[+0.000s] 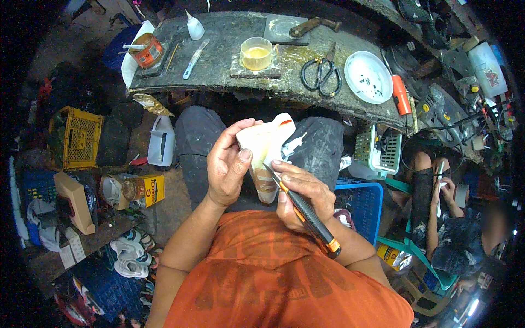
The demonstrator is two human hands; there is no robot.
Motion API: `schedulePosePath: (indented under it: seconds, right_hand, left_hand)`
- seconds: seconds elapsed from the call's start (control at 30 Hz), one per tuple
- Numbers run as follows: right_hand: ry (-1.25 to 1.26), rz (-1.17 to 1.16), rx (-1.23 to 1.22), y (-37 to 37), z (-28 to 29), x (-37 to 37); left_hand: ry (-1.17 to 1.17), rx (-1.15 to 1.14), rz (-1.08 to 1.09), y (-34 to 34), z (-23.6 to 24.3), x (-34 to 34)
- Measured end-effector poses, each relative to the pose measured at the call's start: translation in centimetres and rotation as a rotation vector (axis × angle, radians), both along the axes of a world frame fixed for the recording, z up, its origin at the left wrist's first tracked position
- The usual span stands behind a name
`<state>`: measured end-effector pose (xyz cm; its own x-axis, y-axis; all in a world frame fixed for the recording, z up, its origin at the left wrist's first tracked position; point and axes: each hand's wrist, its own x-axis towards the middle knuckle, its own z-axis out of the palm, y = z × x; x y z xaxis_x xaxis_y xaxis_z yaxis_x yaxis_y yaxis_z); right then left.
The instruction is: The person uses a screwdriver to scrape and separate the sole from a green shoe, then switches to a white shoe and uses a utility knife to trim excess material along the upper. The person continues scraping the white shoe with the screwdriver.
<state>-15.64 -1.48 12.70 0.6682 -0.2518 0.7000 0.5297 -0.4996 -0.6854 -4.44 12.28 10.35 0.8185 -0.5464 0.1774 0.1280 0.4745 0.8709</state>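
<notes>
The left hand [227,164] is wrapped shut around a pale shoe [266,147], thumb over its upper side, holding it up off the lap with the sole turned toward the face so the edge shows. The right hand [303,191] is closed on a black-and-orange knife [306,210], gripped like a pen, its tip laid against the shoe's side just below the left thumb; the handle runs back toward the orange shirt [273,273]. Held this close to the chest, both hands seem braced against each other, which would steady the blade. The shoe hangs over dark-trousered knees [199,136], so there is little room beneath it, and the elbows are tucked in.

Beyond the knees a long dark bench [229,76] curves across, its near edge close to the shoe. On it, within reach: a cup [256,53] of yellowish liquid, scissors [321,74], a white plate [367,76], a tin [146,50], a white bottle [194,27] and a hammer [313,25]. To the left, on the floor, a jug [162,142] and a yellow crate [76,138] crowd the side; to the right a blue crate [362,203] and a white basket [380,153]. Farther right another person [465,240] sits working, well apart
</notes>
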Motion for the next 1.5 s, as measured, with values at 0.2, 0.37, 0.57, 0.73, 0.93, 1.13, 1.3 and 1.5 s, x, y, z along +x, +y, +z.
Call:
schedulePosePath:
  seconds: [0.2, 0.37, 0.57, 0.73, 0.93, 1.13, 1.3, 1.5]
  right_hand:
    - [0.007, -0.002, 0.006, 0.0, -0.2, -0.2]
    - [0.011, 0.004, 0.005, 0.0, -0.2, -0.2]
    - [0.034, 0.010, 0.015, 0.0, -0.1, -0.1]
    - [-0.018, 0.019, 0.202, -1.5, 1.6, -1.0]
    - [0.099, 0.014, 0.776, -3.8, 2.4, 1.8]
    - [0.100, 0.083, 0.965, 1.5, 1.7, -0.1]
    - [-0.063, 0.080, 0.991, 3.2, 0.8, -0.3]
    - [0.083, 0.287, 1.142, 2.6, 1.0, 0.2]
  left_hand:
    - [-0.027, 0.040, 0.013, -0.1, 0.0, 0.0]
    - [-0.034, 0.055, 0.020, 0.0, -0.2, 0.0]
    - [-0.128, 0.102, 0.102, 0.1, -1.0, 0.8]
    - [0.064, -0.038, 0.039, 0.2, -0.9, 1.2]
    - [0.161, -0.299, -0.134, -0.4, -0.2, 1.3]
    - [-0.369, 0.327, -0.009, 0.4, 0.7, 0.0]
    - [-0.173, 0.249, -0.041, 2.0, 1.0, -2.8]
    - [-0.483, 0.420, 0.000, 2.5, 1.3, -2.8]
